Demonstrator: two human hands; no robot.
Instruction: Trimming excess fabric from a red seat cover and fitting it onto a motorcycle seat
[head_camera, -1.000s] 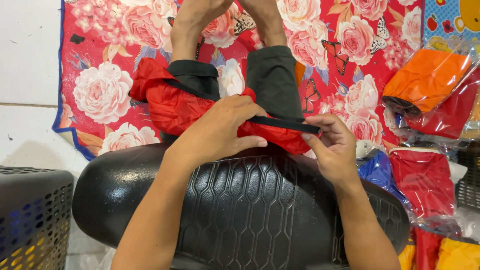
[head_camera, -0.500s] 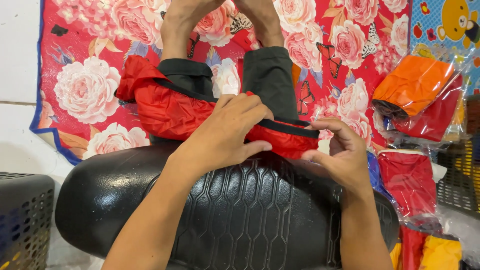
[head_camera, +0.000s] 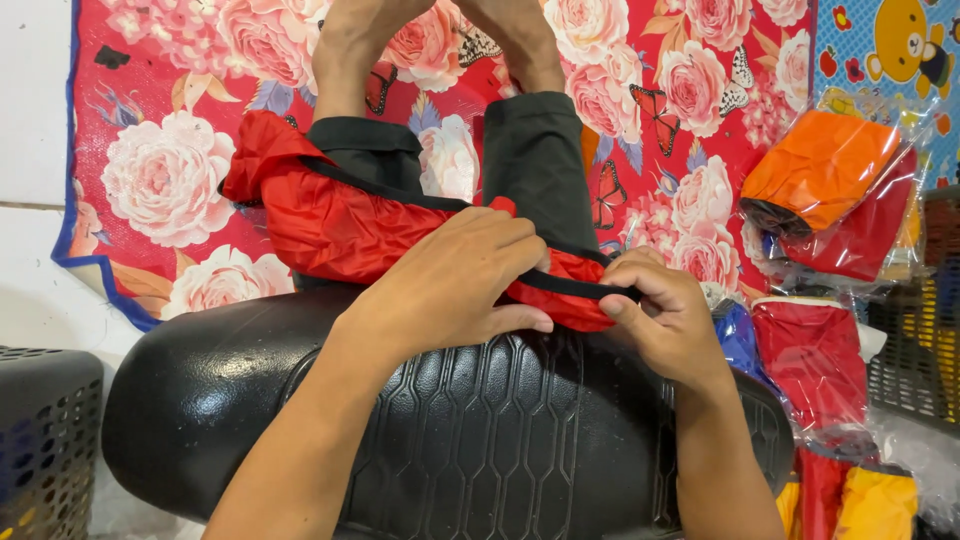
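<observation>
Our left hand (head_camera: 450, 285) presses flat on red cloth (head_camera: 330, 225); right hand (head_camera: 665, 315) pinches its black strap (head_camera: 575, 287); black seat (head_camera: 450, 430) beneath our fingers, flowered mat (head_camera: 170, 170) beyond.

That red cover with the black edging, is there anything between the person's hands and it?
Nothing visible. The left hand lies flat on the red cover, pressing it against the black seat. The right hand pinches the cover's black edging between thumb and fingers. Both hands touch the fabric directly.
</observation>
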